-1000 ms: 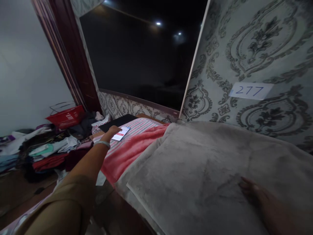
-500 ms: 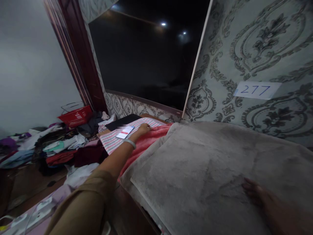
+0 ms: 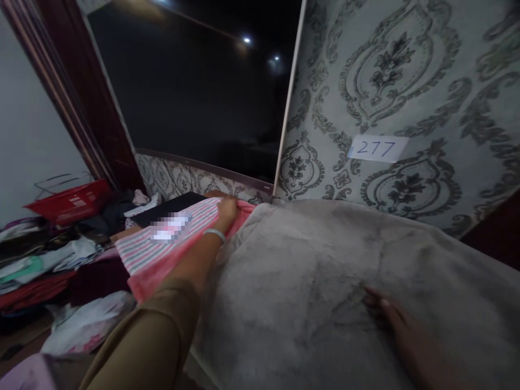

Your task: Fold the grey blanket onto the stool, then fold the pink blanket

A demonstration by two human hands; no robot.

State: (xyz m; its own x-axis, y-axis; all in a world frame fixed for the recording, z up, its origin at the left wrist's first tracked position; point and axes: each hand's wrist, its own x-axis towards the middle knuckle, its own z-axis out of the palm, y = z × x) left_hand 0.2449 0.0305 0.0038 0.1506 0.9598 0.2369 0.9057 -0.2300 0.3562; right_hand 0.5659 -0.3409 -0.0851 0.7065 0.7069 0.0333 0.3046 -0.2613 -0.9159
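Note:
My left hand [image 3: 227, 210] reaches out to the far edge of a pink cloth [image 3: 150, 280], with its fingers curled on the fabric; the fingertips are partly hidden. A pink, grey and white striped strip [image 3: 138, 253] runs along this cloth. On the strip lies a phone [image 3: 170, 226], blurred over. A large grey plush blanket [image 3: 292, 271] spreads beside the pink cloth and overlaps it. My right hand [image 3: 392, 317] rests on the grey blanket at the lower right, fingers extended leftward, dim and a little smeared. Shallow creases show near its fingertips.
A large dark television [image 3: 195, 92] stands against the patterned wall behind. A black flat panel [image 3: 173, 208] lies beyond the striped strip. Heaped clothes [image 3: 44, 271], a red basket [image 3: 69, 200] and a white plastic bag [image 3: 89, 322] are on the left. Paper marked 277 [image 3: 377, 148] is on the wall.
The view has swung right. My left hand has shifted toward the cloth's far edge, and the pink cloth looks less bunched. My right hand still rests on the grey blanket.

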